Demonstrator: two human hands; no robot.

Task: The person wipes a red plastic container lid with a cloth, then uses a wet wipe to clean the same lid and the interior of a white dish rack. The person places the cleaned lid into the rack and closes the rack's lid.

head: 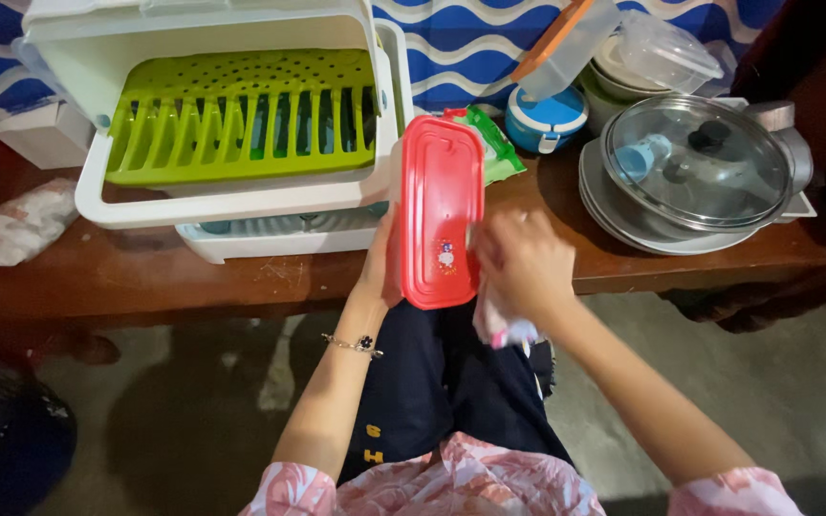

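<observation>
Wooden table (193, 272) — both hands grip red lid (442, 205).

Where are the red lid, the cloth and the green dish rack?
red lid (442, 201): head view, middle of its flat top.
cloth (501, 327): head view, the bunched end hanging below the right hand.
green dish rack (241, 124): head view, on its slotted green tray.

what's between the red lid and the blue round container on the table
In the head view, a green packet lies between the red lid and the blue round container.
</observation>
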